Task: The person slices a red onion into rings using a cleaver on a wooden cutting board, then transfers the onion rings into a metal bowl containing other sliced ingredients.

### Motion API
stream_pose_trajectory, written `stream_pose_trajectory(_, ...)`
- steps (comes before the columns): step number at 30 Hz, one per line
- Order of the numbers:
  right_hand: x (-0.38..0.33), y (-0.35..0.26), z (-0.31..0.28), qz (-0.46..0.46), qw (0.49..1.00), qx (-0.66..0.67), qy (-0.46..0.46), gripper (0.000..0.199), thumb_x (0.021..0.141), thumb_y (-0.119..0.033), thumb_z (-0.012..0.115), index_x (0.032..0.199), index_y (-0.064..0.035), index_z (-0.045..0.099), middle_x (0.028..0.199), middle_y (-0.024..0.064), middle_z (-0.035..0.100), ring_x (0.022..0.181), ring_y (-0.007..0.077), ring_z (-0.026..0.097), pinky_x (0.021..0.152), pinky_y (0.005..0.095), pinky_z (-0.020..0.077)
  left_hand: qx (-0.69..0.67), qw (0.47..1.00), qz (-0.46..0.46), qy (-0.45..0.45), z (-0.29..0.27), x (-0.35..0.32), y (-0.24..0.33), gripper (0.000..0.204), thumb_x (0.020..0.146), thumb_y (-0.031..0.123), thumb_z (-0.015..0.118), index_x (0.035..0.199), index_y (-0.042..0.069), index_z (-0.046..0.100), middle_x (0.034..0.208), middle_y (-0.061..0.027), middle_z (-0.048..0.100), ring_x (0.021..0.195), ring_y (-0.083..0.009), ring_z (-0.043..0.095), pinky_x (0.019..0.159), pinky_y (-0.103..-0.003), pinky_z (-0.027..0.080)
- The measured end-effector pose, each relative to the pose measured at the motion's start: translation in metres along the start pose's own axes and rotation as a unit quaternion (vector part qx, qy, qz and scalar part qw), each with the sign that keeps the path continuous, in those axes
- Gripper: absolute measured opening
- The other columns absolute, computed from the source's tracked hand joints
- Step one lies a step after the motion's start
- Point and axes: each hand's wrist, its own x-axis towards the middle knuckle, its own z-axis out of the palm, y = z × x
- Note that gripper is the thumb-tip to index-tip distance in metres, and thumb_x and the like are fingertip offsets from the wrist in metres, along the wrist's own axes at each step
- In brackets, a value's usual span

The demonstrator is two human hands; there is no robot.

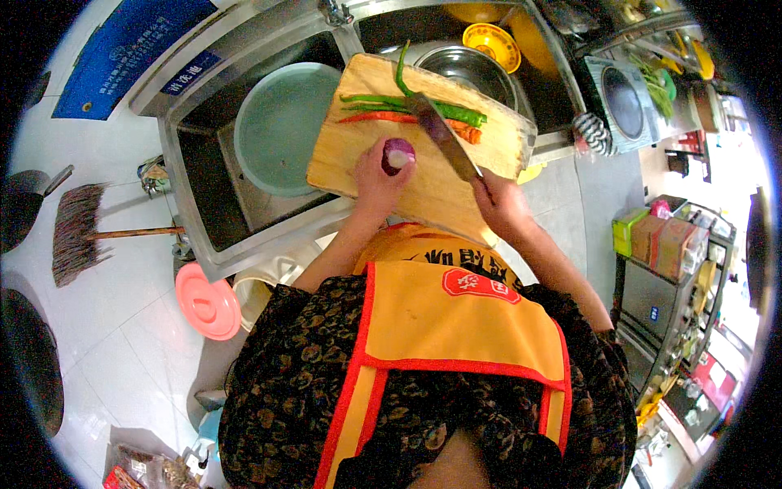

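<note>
A red onion (pixel 398 156), its pale cut or root end facing up, is in my left hand (pixel 377 181), just over the wooden cutting board (pixel 440 196). My right hand (pixel 502 202) grips the handle of a broad kitchen knife (pixel 445 135). Its dark blade slants up and leftward across the board, over a row of long peppers. Green peppers (pixel 371 103) lie along the far part of the board, with red peppers (pixel 371 118) beside them on the near side. One curved green pepper (pixel 401 69) points away over the board's far edge.
The board lies across a metal double sink (pixel 213 259). A large pale green basin (pixel 285 130) sits in its left bowl. At the right are a steel bowl (pixel 440 59) and a yellow patterned bowl (pixel 492 42). A mop (pixel 80 232) and pink lid (pixel 208 301) are at left.
</note>
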Motion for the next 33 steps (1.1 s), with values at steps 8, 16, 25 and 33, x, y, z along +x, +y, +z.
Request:
stream_pose_trajectory(8, 0.025, -0.048, 0.011, -0.035, 0.986, -0.097, -0.131, 0.023, 0.094, -0.023, 0.047, 0.107, -0.0063, 0.056, 0.076, 0.0218, 0.062, 0.071, 0.0409, 0.06, 0.064, 0.0496, 0.0478, -0.152, 0.982, -0.009, 0.113, 0.017, -0.013, -0.038, 0.047, 0.081, 0.016, 0.071, 0.112, -0.003, 0.042, 0.101, -0.0154, 0.046, 0.09, -0.0258, 0.05, 0.081, -0.038, 0.044)
stream_pose_trajectory(16, 0.035, -0.057, 0.009, -0.032, 0.966, -0.166, -0.196, 0.027, 0.096, -0.027, 0.042, 0.111, -0.0081, 0.053, 0.079, 0.0216, 0.063, 0.074, 0.0417, 0.061, 0.066, 0.0507, 0.0475, -0.247, 0.958, -0.077, 0.12, 0.008, -0.02, -0.004, 0.035, 0.086, 0.012, 0.066, 0.103, -0.001, 0.039, 0.094, -0.0087, 0.044, 0.081, -0.016, 0.048, 0.072, -0.028, 0.045)
stream_pose_trajectory(25, 0.04, -0.059, 0.005, -0.027, 0.954, -0.193, -0.229, 0.027, 0.096, -0.029, 0.041, 0.101, -0.005, 0.052, 0.073, 0.0235, 0.061, 0.069, 0.0432, 0.06, 0.063, 0.0529, 0.0464, -0.236, 0.963, -0.058, 0.115, 0.024, -0.017, -0.034, 0.038, 0.085, 0.016, 0.068, 0.105, -0.002, 0.04, 0.094, -0.0094, 0.045, 0.082, -0.0174, 0.047, 0.074, -0.032, 0.044)
stream_pose_trajectory(33, 0.054, -0.056, 0.019, -0.039, 0.956, -0.171, -0.236, 0.028, 0.096, -0.028, 0.042, 0.094, -0.002, 0.052, 0.071, 0.0237, 0.06, 0.068, 0.0435, 0.059, 0.063, 0.0522, 0.0463, -0.193, 0.973, -0.03, 0.125, 0.016, -0.017, -0.015, 0.035, 0.087, 0.015, 0.065, 0.104, -0.001, 0.04, 0.095, -0.009, 0.045, 0.082, -0.0171, 0.049, 0.073, -0.032, 0.044)
